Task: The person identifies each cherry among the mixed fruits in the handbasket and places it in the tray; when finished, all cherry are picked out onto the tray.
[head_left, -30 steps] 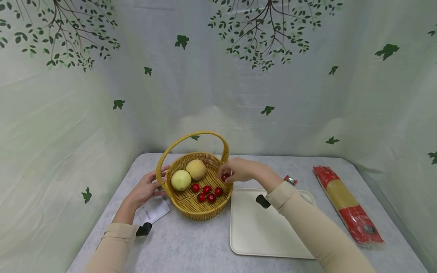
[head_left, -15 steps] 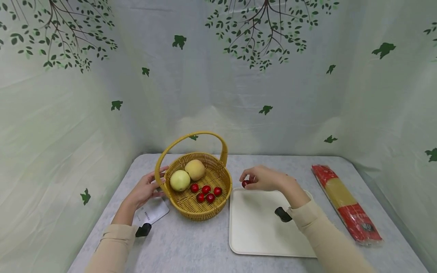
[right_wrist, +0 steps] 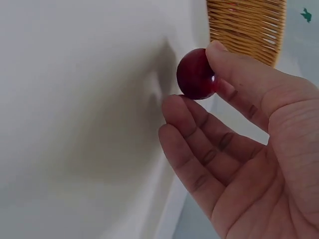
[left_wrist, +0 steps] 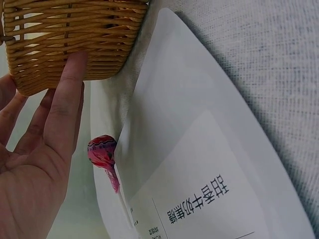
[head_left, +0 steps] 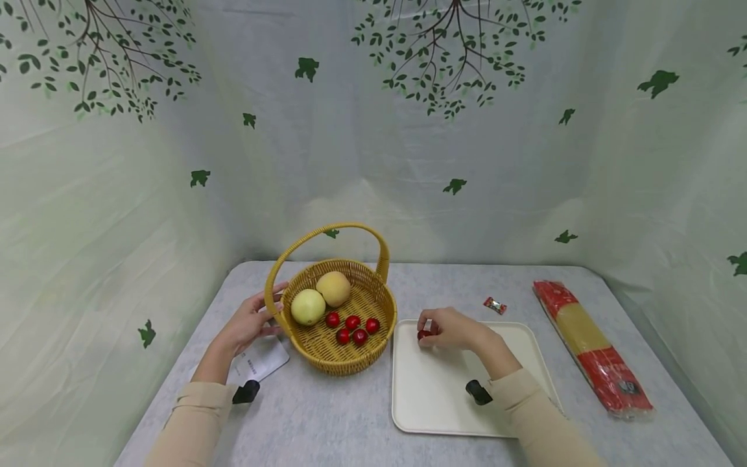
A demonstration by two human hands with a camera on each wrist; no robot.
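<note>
Over the white tray [head_left: 446, 402], near its back left corner, my right hand [head_left: 455, 329] pinches a dark red cherry [right_wrist: 196, 74] between thumb and fingers. The remaining fingers curl loosely below the cherry in the right wrist view. My left hand [head_left: 248, 321] touches the left side of a woven basket [head_left: 344, 368], its fingers fairly straight along the wicker. Inside the basket lie a pale green round fruit [head_left: 308, 307], a yellow round fruit [head_left: 334, 288] and several red cherries [head_left: 360, 337]. The basket's arched handle [head_left: 350, 226] stands upright.
Under my left forearm lies a white packet [left_wrist: 199, 124] with printed text, and a wrapped lollipop [left_wrist: 103, 152] beside it. A small red-wrapped candy [head_left: 495, 305] sits behind the tray. To the right is a long red and yellow pack [head_left: 595, 350]. Patterned curtains enclose the table.
My right hand has carried the cherry from the basket's right rim over to the tray and lowered it there. The small candy is uncovered again. My left hand stays at the basket.
</note>
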